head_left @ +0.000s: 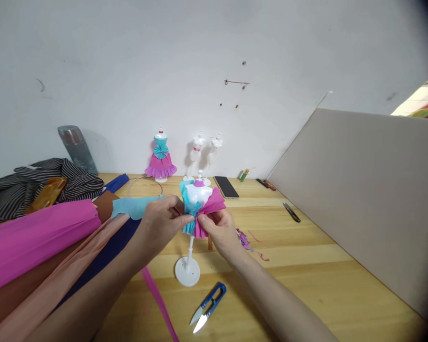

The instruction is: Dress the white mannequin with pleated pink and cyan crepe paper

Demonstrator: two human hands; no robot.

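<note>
A small white mannequin on a round-based stand stands upright in front of me. Blue crepe paper wraps its left side and pink crepe paper its right side, both gathered at the waist. My left hand pinches the blue paper there. Beside it, my right hand pinches the pink paper, the two thumbs nearly touching. Blue-handled thread snips lie below the stand, with a pink paper strip to their left.
Rolls of coloured crepe paper, striped cloth and a bottle are at the left. Behind stand a dressed mannequin and two undressed ones. A phone, black snips and paper scraps lie right of centre.
</note>
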